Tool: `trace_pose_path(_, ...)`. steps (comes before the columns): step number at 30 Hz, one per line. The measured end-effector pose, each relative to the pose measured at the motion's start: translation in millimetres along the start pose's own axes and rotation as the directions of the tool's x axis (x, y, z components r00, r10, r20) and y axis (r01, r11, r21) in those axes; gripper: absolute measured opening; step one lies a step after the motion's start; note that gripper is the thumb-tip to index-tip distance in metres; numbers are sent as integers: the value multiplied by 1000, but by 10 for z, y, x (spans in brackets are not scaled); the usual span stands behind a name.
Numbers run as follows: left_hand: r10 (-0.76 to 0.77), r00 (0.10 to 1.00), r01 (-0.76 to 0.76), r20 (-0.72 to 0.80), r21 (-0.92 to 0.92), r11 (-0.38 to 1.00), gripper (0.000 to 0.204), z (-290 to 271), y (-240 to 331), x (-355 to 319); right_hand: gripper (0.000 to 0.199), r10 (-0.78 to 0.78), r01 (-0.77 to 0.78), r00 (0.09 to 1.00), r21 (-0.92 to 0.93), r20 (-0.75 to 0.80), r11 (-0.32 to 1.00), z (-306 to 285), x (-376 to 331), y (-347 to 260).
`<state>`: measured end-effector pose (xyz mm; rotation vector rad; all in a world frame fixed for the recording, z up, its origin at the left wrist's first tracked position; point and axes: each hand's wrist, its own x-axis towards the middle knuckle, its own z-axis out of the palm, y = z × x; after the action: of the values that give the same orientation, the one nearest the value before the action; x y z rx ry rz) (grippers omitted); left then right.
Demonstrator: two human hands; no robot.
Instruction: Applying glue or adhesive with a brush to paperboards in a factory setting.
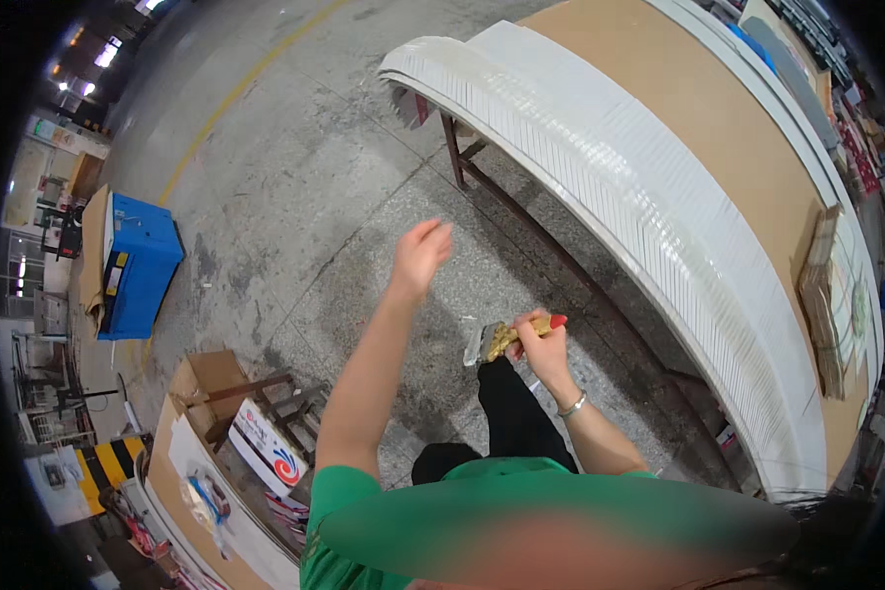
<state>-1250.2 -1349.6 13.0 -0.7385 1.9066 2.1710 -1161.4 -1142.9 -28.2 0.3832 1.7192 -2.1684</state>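
Note:
My right hand (543, 339) grips a paintbrush (497, 339) with a red handle end, brass-coloured ferrule and pale bristles pointing left, held low in front of my body above the concrete floor. My left hand (421, 254) is raised and blurred in mid-air, fingers loosely curled, holding nothing. To the right runs a long row of overlapped white sheets (659, 216) fanned along the edge of a brown work table (718, 128). Both hands are apart from the sheets.
The table stands on a dark red metal frame (521, 211). A blue crate (138, 264) sits on the floor at the left. Cardboard boxes (211, 383) and printed cartons lie at lower left. A stack of brown cards (821, 295) rests on the table's right side.

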Motion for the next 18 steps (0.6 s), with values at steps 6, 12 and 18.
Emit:
trace_pose_path(6,-7,1000,12,21,-201,979,63,1032,38,1322,13,56,-58,994,-20,-93,998,-200,639,-218)
trace_pose_path(12,4,993,-32,-119,-235,971,37,1556,-52,1578,13,153,-158,979,-31,-135,987,-342,886,-186)
trace_pose_path(18,-44,999,37,-23,-252,967,79,1661,247,1337,13,215,-234,966,-132,-142,963,-318,980,-240)
